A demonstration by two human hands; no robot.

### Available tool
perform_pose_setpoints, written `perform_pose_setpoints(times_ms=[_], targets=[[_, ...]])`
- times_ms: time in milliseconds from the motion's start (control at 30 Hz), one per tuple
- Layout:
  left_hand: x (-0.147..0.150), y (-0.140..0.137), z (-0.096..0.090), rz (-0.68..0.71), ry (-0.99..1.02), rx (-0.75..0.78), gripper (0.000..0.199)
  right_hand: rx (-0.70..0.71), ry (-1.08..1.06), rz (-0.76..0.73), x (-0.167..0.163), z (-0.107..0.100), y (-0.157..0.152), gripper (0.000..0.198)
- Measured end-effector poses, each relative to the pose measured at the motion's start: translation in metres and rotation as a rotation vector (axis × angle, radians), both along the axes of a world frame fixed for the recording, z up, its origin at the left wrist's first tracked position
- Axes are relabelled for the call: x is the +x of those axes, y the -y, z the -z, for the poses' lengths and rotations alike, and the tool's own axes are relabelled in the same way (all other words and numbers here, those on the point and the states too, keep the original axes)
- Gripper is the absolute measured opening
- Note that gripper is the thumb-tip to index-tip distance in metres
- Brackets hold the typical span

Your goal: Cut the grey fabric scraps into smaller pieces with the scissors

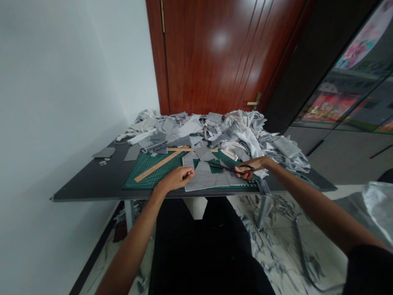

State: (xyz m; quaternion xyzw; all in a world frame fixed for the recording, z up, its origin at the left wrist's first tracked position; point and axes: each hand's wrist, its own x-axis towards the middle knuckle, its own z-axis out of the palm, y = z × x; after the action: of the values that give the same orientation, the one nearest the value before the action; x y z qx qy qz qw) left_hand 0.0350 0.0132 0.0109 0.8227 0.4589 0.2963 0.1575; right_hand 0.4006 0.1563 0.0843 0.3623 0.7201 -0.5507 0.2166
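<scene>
My right hand (245, 170) grips the black-handled scissors (229, 168), whose blades point left over the cut grey cloth (204, 181). This cloth lies flat along the front of the green cutting mat (164, 167), with notched upper edges where the mat shows through. At its left edge rests my left hand (178, 179), fingers curled closed; whether they pinch anything is hidden. A smaller grey cloth piece (204, 153) lies just beyond the blades. Left of it, a wooden ruler (158, 166) slants across the mat, and a second wooden ruler (175, 149) lies partly under scraps.
A heap of grey and white cloth scraps (184, 129) covers the back of the dark table (92, 180). More scraps (288, 147) pile at the right. Strips of cloth (273, 250) litter the floor. A wooden door (211, 57) stands behind, a white wall (61, 102) at left.
</scene>
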Motion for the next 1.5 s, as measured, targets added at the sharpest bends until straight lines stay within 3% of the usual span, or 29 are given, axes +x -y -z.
perform_pose_setpoints(times_ms=[300,733,967,1267,1367,1500], targets=[[-0.001,-0.002,0.003,0.002,-0.012,0.025,0.015,0.075,0.001,-0.108,-0.036,-0.008,0.011,0.086],[0.000,-0.001,0.002,-0.007,-0.022,0.032,0.019,0.233,-0.101,-0.124,-0.042,0.017,0.006,0.070],[0.000,0.000,0.002,-0.021,-0.029,0.009,0.020,0.170,-0.188,-0.013,-0.039,0.028,0.007,0.062],[0.000,-0.001,0.001,-0.006,-0.036,0.024,0.022,0.127,-0.246,-0.031,-0.037,0.032,0.003,0.064],[0.000,0.000,0.000,-0.015,-0.043,0.024,0.021,0.177,-0.234,-0.054,-0.035,0.031,0.001,0.066],[0.001,0.001,-0.001,-0.024,-0.052,0.025,0.020,0.375,-0.148,-0.046,-0.034,0.030,-0.002,0.064]])
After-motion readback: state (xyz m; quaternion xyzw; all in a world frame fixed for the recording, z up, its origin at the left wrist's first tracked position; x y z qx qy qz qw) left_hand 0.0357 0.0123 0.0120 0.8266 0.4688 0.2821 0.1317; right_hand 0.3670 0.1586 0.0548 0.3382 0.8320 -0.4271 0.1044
